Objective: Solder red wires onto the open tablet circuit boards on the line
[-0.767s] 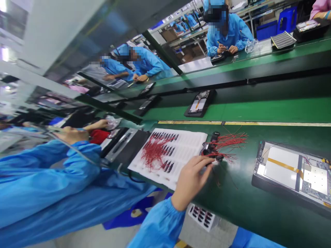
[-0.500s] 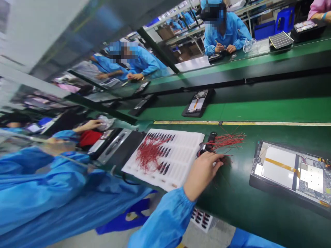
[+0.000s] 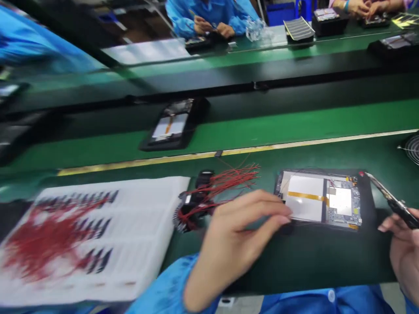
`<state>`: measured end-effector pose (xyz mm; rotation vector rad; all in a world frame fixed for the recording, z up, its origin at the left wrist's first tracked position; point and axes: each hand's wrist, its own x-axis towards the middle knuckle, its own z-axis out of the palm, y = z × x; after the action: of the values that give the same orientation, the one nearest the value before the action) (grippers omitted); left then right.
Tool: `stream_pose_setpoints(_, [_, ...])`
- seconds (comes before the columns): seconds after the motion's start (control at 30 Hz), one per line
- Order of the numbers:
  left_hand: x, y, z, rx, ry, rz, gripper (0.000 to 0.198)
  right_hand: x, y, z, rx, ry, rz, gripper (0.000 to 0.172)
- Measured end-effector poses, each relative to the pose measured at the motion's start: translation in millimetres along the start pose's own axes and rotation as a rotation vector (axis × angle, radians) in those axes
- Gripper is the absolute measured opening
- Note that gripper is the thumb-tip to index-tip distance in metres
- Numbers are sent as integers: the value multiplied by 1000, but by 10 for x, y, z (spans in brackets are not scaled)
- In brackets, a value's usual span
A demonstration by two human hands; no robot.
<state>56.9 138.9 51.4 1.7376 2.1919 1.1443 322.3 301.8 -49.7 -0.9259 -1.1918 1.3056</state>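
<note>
Surface: we work at a dark green bench mat [image 3: 310, 261], and a green conveyor belt [image 3: 294, 126] runs beyond it.
Left hand: our left hand [image 3: 235, 235] is half-curled, thumb and forefinger stretched to the near-left corner of the opened tablet [image 3: 321, 198]. Blur hides whether they pinch anything.
Right hand: our right hand [image 3: 402, 248] is closed on a slim dark tool [image 3: 389, 198], slanted so that its tip sits at the tablet's far-right corner.
Tablet: back off, it lies flat in a black carrier between both hands, probably so that each can reach it.
Loose parts: red-wired parts [image 3: 216, 192] are heaped just left of the tablet, close to our left fingers.
Supply: a white parts tray [image 3: 81, 235] lies further left.
In the way: stray red wires trail towards the tablet's edge.
Beyond: another tablet [image 3: 173, 124] rides the belt, and co-workers' hands [image 3: 212, 27] work at the far side.
</note>
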Motion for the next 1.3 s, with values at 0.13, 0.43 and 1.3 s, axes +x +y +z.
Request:
stream_pose_setpoints(0.13, [156, -17, 653, -25, -114, 217, 14, -54, -156, -73, -51, -31, -20, 26])
stream_pose_setpoints(0.43, [28, -183, 893, -11, -88, 251, 9, -317, -454, -530, -467, -422, -114, 26])
stream_pose_setpoints(1.3, [68, -86, 922, -29, -69, 85, 16, -295, -398, -369, -436, -502, -72, 26])
